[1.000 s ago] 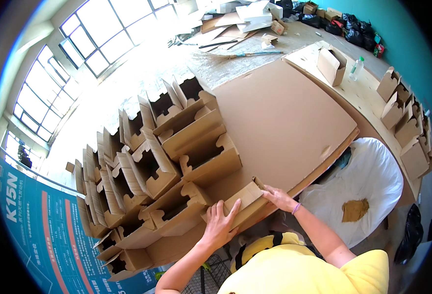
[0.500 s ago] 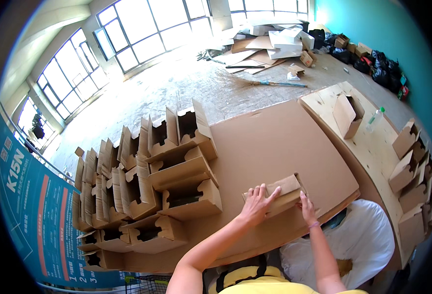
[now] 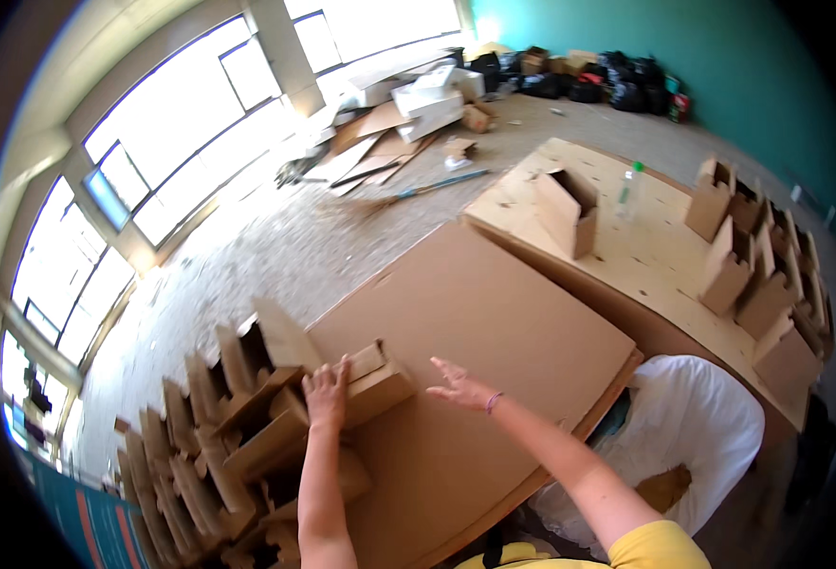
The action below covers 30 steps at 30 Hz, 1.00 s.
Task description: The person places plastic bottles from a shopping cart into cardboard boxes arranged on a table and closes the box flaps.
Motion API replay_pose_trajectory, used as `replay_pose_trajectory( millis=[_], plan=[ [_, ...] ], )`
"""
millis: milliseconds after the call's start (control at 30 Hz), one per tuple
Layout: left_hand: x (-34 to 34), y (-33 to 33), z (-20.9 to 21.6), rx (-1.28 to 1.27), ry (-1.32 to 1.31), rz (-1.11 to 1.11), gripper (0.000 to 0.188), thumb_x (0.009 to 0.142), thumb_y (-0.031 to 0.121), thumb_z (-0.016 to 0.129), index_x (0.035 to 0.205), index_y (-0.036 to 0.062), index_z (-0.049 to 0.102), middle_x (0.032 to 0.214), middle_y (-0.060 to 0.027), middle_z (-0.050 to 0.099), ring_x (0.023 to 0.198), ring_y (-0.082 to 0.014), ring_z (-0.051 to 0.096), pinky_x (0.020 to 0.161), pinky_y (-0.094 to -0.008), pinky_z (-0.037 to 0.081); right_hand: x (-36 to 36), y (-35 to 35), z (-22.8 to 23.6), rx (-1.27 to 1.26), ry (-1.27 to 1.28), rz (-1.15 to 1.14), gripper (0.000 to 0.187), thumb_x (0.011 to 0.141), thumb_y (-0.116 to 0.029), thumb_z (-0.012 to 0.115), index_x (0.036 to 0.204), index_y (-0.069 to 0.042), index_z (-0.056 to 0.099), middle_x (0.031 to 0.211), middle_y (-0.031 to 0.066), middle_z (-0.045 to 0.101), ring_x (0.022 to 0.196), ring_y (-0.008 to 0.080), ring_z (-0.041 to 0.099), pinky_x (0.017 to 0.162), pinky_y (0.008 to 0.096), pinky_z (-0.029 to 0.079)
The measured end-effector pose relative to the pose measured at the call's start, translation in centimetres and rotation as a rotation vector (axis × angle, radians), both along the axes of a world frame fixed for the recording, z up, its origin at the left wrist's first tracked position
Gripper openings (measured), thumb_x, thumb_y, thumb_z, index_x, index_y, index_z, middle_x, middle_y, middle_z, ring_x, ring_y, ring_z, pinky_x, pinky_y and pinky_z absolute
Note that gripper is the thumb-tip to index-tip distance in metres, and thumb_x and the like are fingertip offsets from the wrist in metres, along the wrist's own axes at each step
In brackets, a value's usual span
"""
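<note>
A small brown cardboard box [image 3: 380,387] lies on the large cardboard sheet [image 3: 479,313], against the right side of the rows of open-topped boxes [image 3: 200,488]. My left hand [image 3: 326,394] rests at the box's left end, its fingers stretched out and touching the cardboard. The top of this box looks folded over, unlike the raised flaps of the boxes beside it. My right hand [image 3: 463,384] hovers to the right of the box, apart from it, with fingers spread and nothing in them. My left forearm hides part of the nearer boxes.
A wooden board [image 3: 617,247] at the right bears a single open box [image 3: 569,213], a clear bottle with a green cap [image 3: 630,190] and several more boxes [image 3: 769,275]. A white sack [image 3: 698,427] bulges near the table's front right. A broom [image 3: 408,194] lies on the floor beyond.
The small box has moved left, from between both hands to beside the rows of boxes. My right hand has let go of it and opened. The view has swung to the right.
</note>
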<state>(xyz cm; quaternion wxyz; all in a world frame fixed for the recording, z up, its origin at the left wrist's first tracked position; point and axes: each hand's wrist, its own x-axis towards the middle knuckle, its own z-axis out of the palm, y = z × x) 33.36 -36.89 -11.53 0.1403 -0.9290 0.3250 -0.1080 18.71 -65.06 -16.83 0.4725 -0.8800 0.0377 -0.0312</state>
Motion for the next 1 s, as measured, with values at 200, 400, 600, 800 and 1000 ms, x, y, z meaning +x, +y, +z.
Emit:
replay_pose_trajectory(
  millis=[200,400,600,800,1000],
  plan=[
    [-1.0,-2.5,-0.1,0.021,0.022,0.059,0.1,0.077,0.012,0.069,0.154,0.0249,0.006,0.151,-0.0151,0.029,0.138,-0.0377,0.03,0.105,-0.0577,0.035,-2.6,-26.1,3.4,-0.658,0.147,-0.636,0.086,0.079,-0.025,0.068,0.149,-0.005,0.023,0.153,0.0226,0.026,0.133,0.0358,0.041,0.104,0.0387,0.041],
    [-1.1,-2.2,1.0,0.061,0.104,0.092,0.08,0.091,0.014,0.053,0.154,0.0271,0.007,0.156,-0.0153,0.021,0.14,-0.0395,0.027,0.103,-0.0609,0.036,1.0,-34.8,8.2,-0.68,-0.295,-1.119,0.097,0.076,-0.02,0.075,0.152,-0.015,0.014,0.143,0.0235,0.04,0.101,0.0366,0.063,0.074,0.044,0.056],
    [-0.8,-2.1,1.0,0.075,0.114,0.098,0.078,0.092,0.02,0.052,0.154,0.0285,0.006,0.157,-0.0146,0.019,0.141,-0.0406,0.025,0.102,-0.0623,0.036,4.1,-41.2,2.5,-0.477,-0.298,-1.231,0.057,0.081,-0.028,0.073,0.131,-0.009,0.052,0.093,0.0197,0.069,0.087,0.0359,0.067,0.072,0.0452,0.054],
    [-1.2,-2.9,0.8,0.033,0.108,0.103,0.089,0.086,0.016,0.059,0.154,0.029,0.004,0.158,-0.0131,0.017,0.142,-0.0399,0.023,0.102,-0.0615,0.036,3.7,-39.2,2.4,-0.515,-0.179,-1.193,0.033,0.086,-0.033,0.066,0.074,-0.002,0.062,0.072,0.0173,0.066,0.071,0.0327,0.067,0.066,0.0436,0.053],
    [-0.5,-1.0,-2.4,-0.095,-0.083,0.115,0.09,0.082,0.013,0.061,0.154,0.0323,0.009,0.156,-0.0108,0.023,0.14,-0.0388,0.027,0.103,-0.0598,0.034,-6.5,-25.9,3.2,0.135,-0.442,-0.718,0.038,0.097,-0.027,0.056,0.07,0.0,0.057,0.061,0.0066,0.063,0.051,0.0138,0.06,0.05,0.0294,0.047]
  ],
)
